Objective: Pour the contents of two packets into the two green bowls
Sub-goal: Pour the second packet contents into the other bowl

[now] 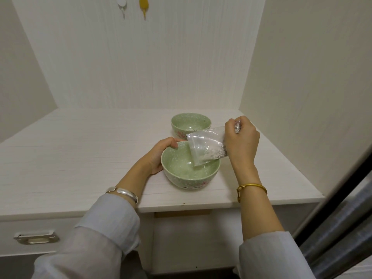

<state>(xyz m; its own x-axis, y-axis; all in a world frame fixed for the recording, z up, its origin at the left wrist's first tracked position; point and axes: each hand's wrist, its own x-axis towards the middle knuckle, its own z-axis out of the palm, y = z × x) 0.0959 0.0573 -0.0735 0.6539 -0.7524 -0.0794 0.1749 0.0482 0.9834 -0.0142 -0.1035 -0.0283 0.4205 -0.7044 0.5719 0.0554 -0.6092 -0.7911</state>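
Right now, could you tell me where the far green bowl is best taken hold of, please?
Grip the far green bowl at its left rim, coming from the left: it stands upright and open, and the packet in the right hand crowds its near right side.

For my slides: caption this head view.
Right hand tips clear plastic packet into near green ceramic bowl, left hand steadying.

**Home interior, kitchen-type nook**

White wood-grain counter (80, 154) set in an alcove of matching panelled walls. Two adhesive hooks, white hook (122, 3) and yellow hook (143, 5), on the back wall. Drawer with metal pull (36, 237) under the counter. Two green ceramic bowls (190, 123) on top: household tableware.
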